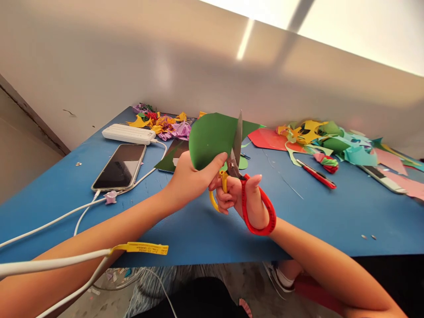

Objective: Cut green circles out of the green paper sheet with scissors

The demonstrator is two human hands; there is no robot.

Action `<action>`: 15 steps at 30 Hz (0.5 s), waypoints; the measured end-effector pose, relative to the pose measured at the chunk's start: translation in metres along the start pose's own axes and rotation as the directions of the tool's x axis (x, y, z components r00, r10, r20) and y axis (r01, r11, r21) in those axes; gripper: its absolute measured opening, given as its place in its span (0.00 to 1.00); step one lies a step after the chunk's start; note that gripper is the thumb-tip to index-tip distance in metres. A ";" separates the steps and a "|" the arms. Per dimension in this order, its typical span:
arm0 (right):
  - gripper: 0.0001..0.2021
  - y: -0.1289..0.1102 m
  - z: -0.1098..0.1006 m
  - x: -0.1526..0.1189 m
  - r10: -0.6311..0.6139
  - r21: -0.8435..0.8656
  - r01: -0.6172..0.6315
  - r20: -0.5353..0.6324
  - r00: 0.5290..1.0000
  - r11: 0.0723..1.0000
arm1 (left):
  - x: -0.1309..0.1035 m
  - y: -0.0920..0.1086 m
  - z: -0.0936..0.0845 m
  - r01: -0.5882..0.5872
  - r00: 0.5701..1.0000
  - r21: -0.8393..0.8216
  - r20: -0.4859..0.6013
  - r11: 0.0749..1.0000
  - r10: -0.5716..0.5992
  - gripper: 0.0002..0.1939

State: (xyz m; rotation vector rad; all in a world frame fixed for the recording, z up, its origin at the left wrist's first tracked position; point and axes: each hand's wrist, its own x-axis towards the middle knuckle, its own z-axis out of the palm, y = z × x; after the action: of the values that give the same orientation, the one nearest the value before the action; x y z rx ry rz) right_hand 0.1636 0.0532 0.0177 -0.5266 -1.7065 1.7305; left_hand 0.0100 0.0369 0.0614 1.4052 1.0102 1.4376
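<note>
My left hand [195, 176] pinches a sheet of dark green paper [212, 134] by its lower edge, with the thumb on top. The paper's left side is rounded, and a pointed part reaches right behind the blades. My right hand [250, 198] has its fingers in the handles of a pair of scissors [236, 154], one handle red and one yellow. The blades point up and lie across the green paper to the right of my left thumb. Both hands are close together above the front of the blue table [185, 238].
At the left lie a phone [121, 165] and a white power bank [128, 134] with white cables. Crumpled paper pieces [168, 126] sit at the back. On the right are a red cutter knife [316, 173], a paper flower [327, 162], a grey-white cutter [384, 179] and coloured scraps [361, 154].
</note>
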 end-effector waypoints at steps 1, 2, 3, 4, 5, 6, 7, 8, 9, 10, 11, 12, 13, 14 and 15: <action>0.41 0.000 0.000 0.000 0.004 0.008 -0.004 -0.008 1.000 1.000 | 0.000 0.001 0.000 -0.003 1.000 0.013 -0.001 1.000 0.003 0.23; 0.41 0.000 0.000 0.001 0.010 0.016 -0.010 -0.019 1.000 1.000 | 0.000 0.002 0.000 -0.004 1.000 0.025 -0.003 1.000 0.004 0.23; 0.42 0.000 0.000 0.001 0.018 0.023 -0.017 -0.030 0.999 1.000 | 0.000 0.002 0.000 -0.002 1.000 0.036 -0.002 0.999 0.002 0.23; 0.42 0.000 0.000 0.001 0.024 0.028 -0.023 -0.040 0.999 0.999 | 0.000 0.003 0.000 0.000 1.000 0.045 0.001 0.999 0.000 0.24; 0.42 -0.001 0.000 0.001 0.029 0.031 -0.027 -0.050 0.998 0.999 | 0.000 0.003 0.000 0.003 1.000 0.053 0.003 0.999 -0.003 0.24; 0.42 -0.001 0.001 0.001 0.032 0.033 -0.030 -0.058 0.998 0.999 | 0.000 0.004 0.000 0.007 1.000 0.058 0.006 0.998 -0.007 0.24; 0.42 -0.002 0.001 0.001 0.034 0.034 -0.032 -0.064 0.997 0.999 | -0.001 0.004 0.000 0.010 1.000 0.062 0.009 0.998 -0.011 0.24; 0.42 -0.002 0.001 0.001 0.034 0.037 -0.032 -0.069 0.997 0.999 | -0.001 0.004 0.000 0.012 1.000 0.062 0.012 0.998 -0.013 0.23; 0.41 -0.002 0.001 0.001 0.034 0.040 -0.031 -0.074 0.997 0.999 | -0.001 0.004 0.000 0.010 1.000 0.063 0.016 0.998 -0.011 0.23; 0.41 -0.002 0.001 0.001 0.035 0.044 -0.031 -0.080 0.996 0.999 | 0.000 0.004 -0.001 0.005 1.000 0.064 0.023 0.998 -0.007 0.23; 0.41 -0.002 0.001 0.001 0.037 0.049 -0.033 -0.084 0.996 0.998 | 0.000 0.005 -0.001 0.000 1.000 0.065 0.031 0.998 -0.002 0.22; 0.40 -0.002 0.000 0.001 0.040 0.053 -0.035 -0.087 0.995 0.998 | 0.000 0.005 -0.001 -0.006 0.999 0.069 0.035 0.998 0.004 0.22; 0.40 -0.002 0.000 0.001 0.043 0.057 -0.038 -0.089 0.995 0.998 | 0.000 0.005 -0.002 -0.011 0.999 0.077 0.038 0.997 0.008 0.23; 0.40 -0.002 0.000 0.001 0.048 0.061 -0.042 -0.091 0.995 0.997 | 0.001 0.005 -0.003 -0.014 0.999 0.089 0.039 0.996 0.011 0.23; 0.39 -0.002 0.000 0.001 0.051 0.066 -0.045 -0.092 0.994 0.997 | 0.001 0.005 -0.004 -0.016 0.999 0.103 0.039 0.995 0.012 0.23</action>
State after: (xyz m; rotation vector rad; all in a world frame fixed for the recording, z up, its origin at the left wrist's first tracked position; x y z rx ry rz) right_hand 0.1634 0.0540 0.0203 -0.6148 -1.5804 1.7600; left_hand 0.0057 0.0365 0.0665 1.5113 1.0655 1.3800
